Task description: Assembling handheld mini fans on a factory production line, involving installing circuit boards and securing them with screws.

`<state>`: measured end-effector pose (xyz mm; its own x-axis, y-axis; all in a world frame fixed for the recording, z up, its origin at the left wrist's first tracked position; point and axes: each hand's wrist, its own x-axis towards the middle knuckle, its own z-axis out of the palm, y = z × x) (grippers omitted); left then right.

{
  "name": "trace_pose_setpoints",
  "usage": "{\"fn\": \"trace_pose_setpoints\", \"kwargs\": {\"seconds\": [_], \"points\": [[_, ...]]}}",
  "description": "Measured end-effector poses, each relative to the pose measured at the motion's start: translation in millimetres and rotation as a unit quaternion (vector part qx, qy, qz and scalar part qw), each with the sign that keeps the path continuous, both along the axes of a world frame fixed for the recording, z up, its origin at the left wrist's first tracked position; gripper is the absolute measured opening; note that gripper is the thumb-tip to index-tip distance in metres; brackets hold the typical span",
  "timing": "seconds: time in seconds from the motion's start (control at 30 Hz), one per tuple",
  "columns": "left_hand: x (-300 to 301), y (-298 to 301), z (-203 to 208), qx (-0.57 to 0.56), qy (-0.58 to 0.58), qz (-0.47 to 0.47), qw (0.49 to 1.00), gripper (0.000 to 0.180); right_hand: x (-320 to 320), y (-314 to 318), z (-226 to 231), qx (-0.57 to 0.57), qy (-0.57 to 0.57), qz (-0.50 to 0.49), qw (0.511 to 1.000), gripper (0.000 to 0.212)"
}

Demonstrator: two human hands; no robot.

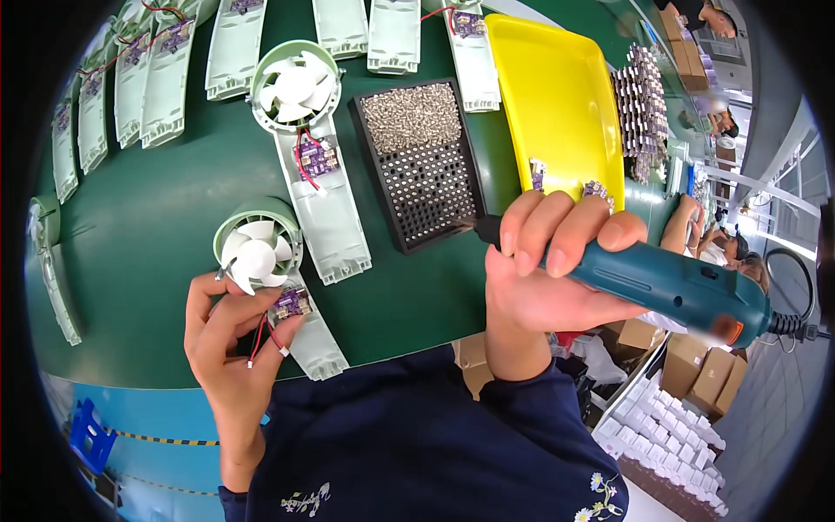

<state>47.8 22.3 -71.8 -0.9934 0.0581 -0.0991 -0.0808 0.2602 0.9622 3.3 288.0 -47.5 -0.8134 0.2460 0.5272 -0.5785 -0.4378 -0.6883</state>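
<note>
The left hand (222, 335), fingers curled, pinches a pale-green plastic fan shell (320, 344) by its purple circuit board (293, 303), at the near edge of the green surface (174, 209). The right hand (548, 270) wraps a smooth, cylindrical teal screwdriver (678, 291), its thin tip seemingly over a black tray (377, 174) of grainy metal screws (410, 117).

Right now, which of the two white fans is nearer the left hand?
The lower fan, closer to the near edge of the table, right by the left hand. The upper fan lies farther off, no hand beside it.
</note>
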Motion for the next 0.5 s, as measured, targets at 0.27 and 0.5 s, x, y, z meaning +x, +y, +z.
{"fn": "trace_pose_setpoints", "kwargs": {"seconds": [0.27,0.5], "points": [[0.3,-0.5,0.3,0.003,-0.004,0.004,1.000,0.031,-1.9,12.4,-0.5,0.086,0.017,0.077,0.993,0.076],[0.6,-0.2,0.4,0.010,0.002,0.004,1.000,0.030,3.5,-1.7,2.5,0.035,-0.017,0.004,0.999,0.067]]}}
